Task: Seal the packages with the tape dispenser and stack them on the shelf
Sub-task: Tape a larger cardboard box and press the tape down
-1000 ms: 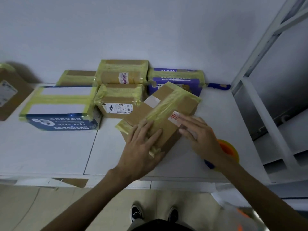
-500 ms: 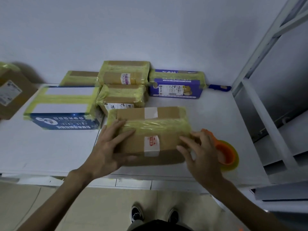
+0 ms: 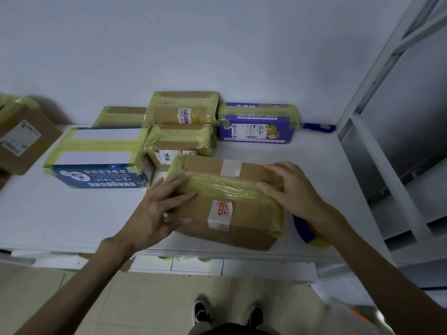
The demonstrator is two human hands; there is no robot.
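Observation:
A brown cardboard package [image 3: 244, 221] with a yellow tape band across its top lies near the front edge of the white table [image 3: 60, 213]. My left hand [image 3: 162, 206] holds its left end, fingers spread on top and thumb on the front face. My right hand [image 3: 292, 189] rests on its right end with curved fingers over the top and the far edge. The tape dispenser [image 3: 307, 230], orange and blue with a yellow roll, lies on the table just right of the package, mostly hidden behind my right forearm.
Several taped packages stand behind: a blue and white box [image 3: 99, 158], stacked brown ones [image 3: 181, 107], a purple box [image 3: 256, 126]. A brown box [image 3: 21, 136] sits at far left. White metal shelving [image 3: 399, 165] rises at the right. A blue tool [image 3: 319, 126] lies by the wall.
The package has turned from a diagonal to lie roughly along the table's front edge. My left hand shifted to its left end, my right hand onto its right top, covering the dispenser.

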